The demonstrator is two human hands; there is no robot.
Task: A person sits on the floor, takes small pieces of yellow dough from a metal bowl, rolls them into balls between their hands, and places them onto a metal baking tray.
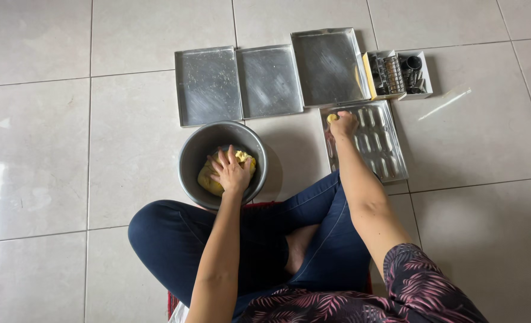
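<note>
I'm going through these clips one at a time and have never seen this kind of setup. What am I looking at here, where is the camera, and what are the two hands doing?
There is no machine: a person sits cross-legged on a tiled floor, and the single picture comes from a camera worn on their head, looking down at their own arms and legs.

The left hand rests on a lump of yellow dough inside a round grey metal bowl. The right hand reaches out and presses a small piece of dough at the top corner of a metal mould tray with rows of oval hollows.

Beyond them lie three flat metal baking trays side by side, and to the right a small open box of metal tools, too small to identify.
</note>
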